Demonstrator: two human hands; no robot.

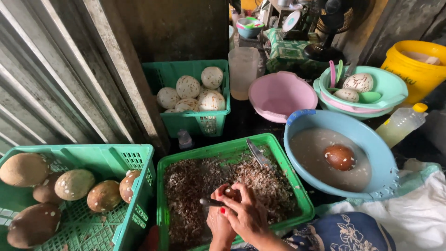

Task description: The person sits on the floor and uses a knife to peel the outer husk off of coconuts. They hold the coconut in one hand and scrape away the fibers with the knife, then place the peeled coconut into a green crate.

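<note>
A small brown coconut [231, 191] is sitting low over the near edge of the green crate [274, 155], mostly hidden, only a dark rounded bit showing. A dark-handled tool [210, 202] is lying roughly level, pointing left just beside it. The crate is sitting flat, holding a thick bed of brown and white shavings [195, 186].
</note>
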